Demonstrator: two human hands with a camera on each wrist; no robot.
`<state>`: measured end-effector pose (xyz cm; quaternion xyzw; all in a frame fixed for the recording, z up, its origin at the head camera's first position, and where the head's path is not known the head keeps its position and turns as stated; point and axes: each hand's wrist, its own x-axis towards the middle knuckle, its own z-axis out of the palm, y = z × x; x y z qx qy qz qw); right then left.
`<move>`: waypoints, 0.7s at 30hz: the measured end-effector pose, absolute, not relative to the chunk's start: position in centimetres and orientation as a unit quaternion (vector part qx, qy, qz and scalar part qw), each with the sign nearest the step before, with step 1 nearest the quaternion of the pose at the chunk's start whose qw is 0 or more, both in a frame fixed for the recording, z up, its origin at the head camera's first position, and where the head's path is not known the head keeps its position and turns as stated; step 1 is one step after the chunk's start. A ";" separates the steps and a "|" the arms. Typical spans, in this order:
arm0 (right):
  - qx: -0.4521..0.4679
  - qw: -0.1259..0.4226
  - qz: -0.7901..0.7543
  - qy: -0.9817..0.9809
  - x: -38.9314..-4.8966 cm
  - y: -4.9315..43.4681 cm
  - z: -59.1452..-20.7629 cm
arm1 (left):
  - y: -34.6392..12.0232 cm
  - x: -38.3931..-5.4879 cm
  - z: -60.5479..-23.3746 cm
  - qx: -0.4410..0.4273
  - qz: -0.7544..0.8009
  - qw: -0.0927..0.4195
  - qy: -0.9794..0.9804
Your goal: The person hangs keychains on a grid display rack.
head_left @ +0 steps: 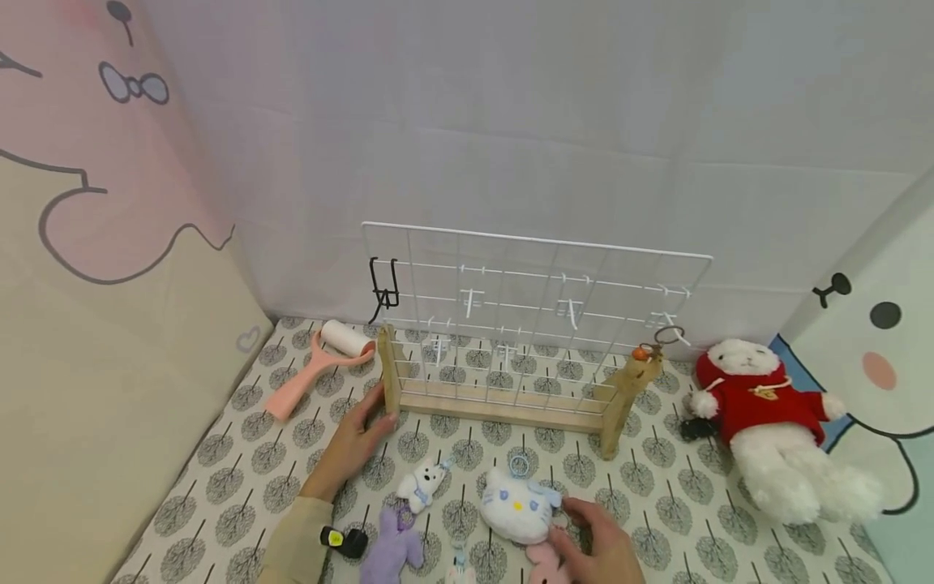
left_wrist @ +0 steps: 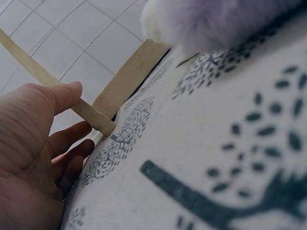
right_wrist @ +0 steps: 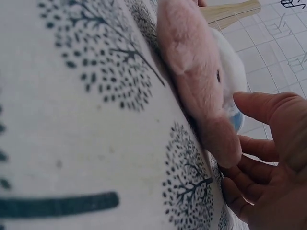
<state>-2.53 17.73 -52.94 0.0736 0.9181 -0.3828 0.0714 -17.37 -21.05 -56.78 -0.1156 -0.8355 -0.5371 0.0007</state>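
A white wire grid rack (head_left: 503,316) with wooden feet stands on the patterned cloth. My left hand (head_left: 357,438) holds its left wooden foot (left_wrist: 93,115), thumb on one side and curled fingers on the other. My right hand (head_left: 601,543) is at the right edge of a white cat-face plush (head_left: 516,507) with a blue bow, thumb and forefinger apart. Beside that hand lies a pink plush (right_wrist: 192,62), partly covering the white one in the right wrist view. A small white dog plush (head_left: 423,485) and a purple plush (head_left: 390,551) lie between my hands.
Several white hooks and a black hook (head_left: 384,292) hang on the grid. An orange-handled lint roller (head_left: 314,369) lies left of the rack. At the right sits a white plush toy in a red hoodie (head_left: 766,410). Curtains (head_left: 525,122) rise behind.
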 end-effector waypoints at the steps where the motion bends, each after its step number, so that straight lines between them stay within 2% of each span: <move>1: 0.069 0.075 -0.382 0.918 -2.4 17.8 -52.9 | -21.1 -17.4 -56.8 -0.115 -0.537 -0.001 -0.836; 5: 0.061 0.079 -0.381 0.919 -2.0 17.9 -53.0 | -21.1 -17.3 -56.8 -0.118 -0.537 0.000 -0.835; 12: 0.088 0.033 -0.347 0.933 -2.5 17.9 -53.4 | -21.3 -17.5 -56.8 -0.122 -0.541 0.004 -0.832; 21: 0.064 0.000 -0.275 0.959 -3.6 17.4 -53.4 | -21.1 -17.4 -56.8 -0.124 -0.544 0.006 -0.830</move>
